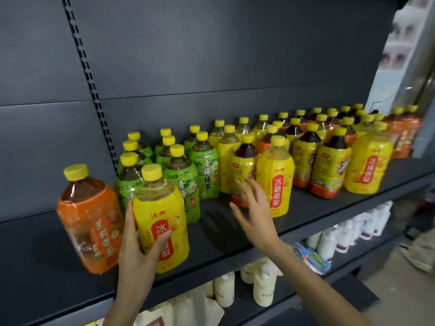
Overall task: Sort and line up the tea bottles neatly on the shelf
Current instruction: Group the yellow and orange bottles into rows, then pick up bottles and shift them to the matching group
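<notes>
Many yellow-capped tea bottles stand on a dark shelf (235, 234). My left hand (137, 250) grips a yellow-label bottle (162, 215) near the front edge, thumb across its label and fingers behind it. An orange-label bottle (90, 220) stands just left of it, tilted. Behind them are several green-label bottles (204, 170). My right hand (253, 212) hovers with fingers spread in front of a dark-tea bottle with a yellow-and-orange label (242, 170) and another yellow-label bottle (275, 177); I cannot tell whether it touches them. Rows of mixed yellow and orange bottles (329, 149) run to the right.
The shelf's back panel (211, 55) is dark metal with a slotted upright (94, 90). A lower shelf (353, 250) holds white pouches and bottles (263, 285). A pale panel (412, 67) juts in at the upper right. Bare shelf surface lies between my two hands.
</notes>
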### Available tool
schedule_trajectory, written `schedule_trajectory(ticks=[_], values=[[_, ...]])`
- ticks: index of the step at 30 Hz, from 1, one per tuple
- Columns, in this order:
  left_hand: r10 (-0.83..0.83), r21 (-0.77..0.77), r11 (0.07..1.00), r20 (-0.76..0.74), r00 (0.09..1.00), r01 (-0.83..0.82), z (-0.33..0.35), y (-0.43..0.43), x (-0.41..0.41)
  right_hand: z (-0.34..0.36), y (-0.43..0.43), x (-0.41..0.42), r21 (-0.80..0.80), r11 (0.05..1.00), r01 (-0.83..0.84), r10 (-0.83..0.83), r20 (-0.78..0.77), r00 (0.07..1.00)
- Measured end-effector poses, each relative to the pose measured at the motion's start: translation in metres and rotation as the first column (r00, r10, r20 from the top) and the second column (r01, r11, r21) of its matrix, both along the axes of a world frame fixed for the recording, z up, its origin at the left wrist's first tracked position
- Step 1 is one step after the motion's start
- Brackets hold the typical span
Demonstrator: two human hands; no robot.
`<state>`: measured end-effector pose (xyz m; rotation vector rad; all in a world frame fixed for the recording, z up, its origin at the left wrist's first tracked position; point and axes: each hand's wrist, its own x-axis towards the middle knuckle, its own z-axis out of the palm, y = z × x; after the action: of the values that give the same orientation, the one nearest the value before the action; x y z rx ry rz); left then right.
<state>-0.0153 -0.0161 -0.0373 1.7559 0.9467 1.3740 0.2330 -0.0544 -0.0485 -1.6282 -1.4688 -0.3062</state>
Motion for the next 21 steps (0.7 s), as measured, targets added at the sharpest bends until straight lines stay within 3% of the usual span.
schedule_trajectory(ticks=[4, 12, 16, 19, 21], values=[[-0.021, -0.003, 1.0, -0.118, 0.993, 0.021, 0.006, -0.001, 0.036, -0.008, -0.047, 0.035, -0.034, 0.996, 0.077, -0.079, -0.077, 0.994], [0.162, 0.015, 0.986, -0.364, 0.917, -0.168, 0.017, -0.02, 0.081, -0.003, -0.13, 0.123, -0.188, 0.929, 0.318, -0.298, 0.128, 0.946], [0.512, 0.417, 0.835, -0.353, 0.783, -0.358, 0.023, -0.045, 0.09, 0.002, -0.179, 0.164, -0.24, 0.886, 0.398, -0.357, 0.195, 0.913], [0.555, 0.532, 0.781, -0.355, 0.752, -0.326, 0.023, -0.068, 0.107, 0.002, -0.209, 0.199, -0.278, 0.867, 0.414, -0.358, 0.232, 0.904], [0.535, 0.613, 0.763, -0.421, 0.733, -0.205, 0.019, -0.084, 0.128, 0.001, -0.229, 0.223, -0.352, 0.844, 0.404, -0.342, 0.227, 0.912]])
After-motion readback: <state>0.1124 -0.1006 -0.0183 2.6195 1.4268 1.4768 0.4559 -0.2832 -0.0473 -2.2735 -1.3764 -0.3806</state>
